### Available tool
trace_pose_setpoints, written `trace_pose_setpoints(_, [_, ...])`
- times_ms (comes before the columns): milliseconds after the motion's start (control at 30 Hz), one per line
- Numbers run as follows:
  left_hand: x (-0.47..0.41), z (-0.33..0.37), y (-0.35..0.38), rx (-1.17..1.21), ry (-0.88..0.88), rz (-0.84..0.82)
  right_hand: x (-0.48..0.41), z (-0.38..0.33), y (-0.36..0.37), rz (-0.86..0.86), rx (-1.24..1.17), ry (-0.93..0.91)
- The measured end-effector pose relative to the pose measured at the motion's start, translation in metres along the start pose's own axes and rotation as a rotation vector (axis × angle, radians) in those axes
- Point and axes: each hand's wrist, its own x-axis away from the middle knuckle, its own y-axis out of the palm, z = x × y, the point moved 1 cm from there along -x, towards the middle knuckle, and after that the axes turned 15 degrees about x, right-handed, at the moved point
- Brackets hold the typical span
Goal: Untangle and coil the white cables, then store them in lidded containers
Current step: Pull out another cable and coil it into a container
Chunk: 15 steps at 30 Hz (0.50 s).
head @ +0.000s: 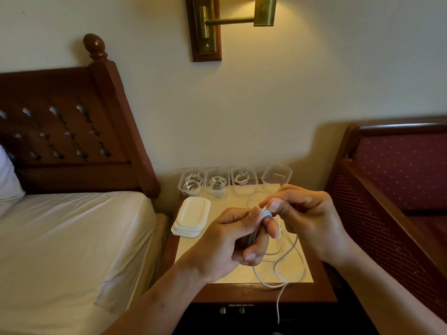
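A white cable is partly wound round the fingers of my left hand, which grips the coil above the nightstand. My right hand pinches the same cable at the top of the coil. The loose end trails in loops over the tabletop and hangs past the front edge. Three clear containers at the back hold coiled white cables. A fourth container at the back right has no cable in it. A stack of white lids lies on the left side of the nightstand.
The nightstand stands between a bed with a white sheet and wooden headboard on the left and a dark red upholstered seat on the right. A brass wall lamp hangs above.
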Motion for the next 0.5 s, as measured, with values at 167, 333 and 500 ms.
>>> trace_pose_setpoints(167, [-0.003,0.002,0.006,0.248,0.125,-0.048,0.020,0.016,0.027,0.069,-0.077,0.219])
trace_pose_setpoints(333, [-0.011,0.008,0.006,0.225,0.217,0.047,0.037,0.011,0.048,0.035,0.255,0.244])
trace_pose_setpoints(500, [-0.019,0.006,0.003,0.164,0.238,0.204,0.038,0.008,0.054,-0.067,0.419,0.305])
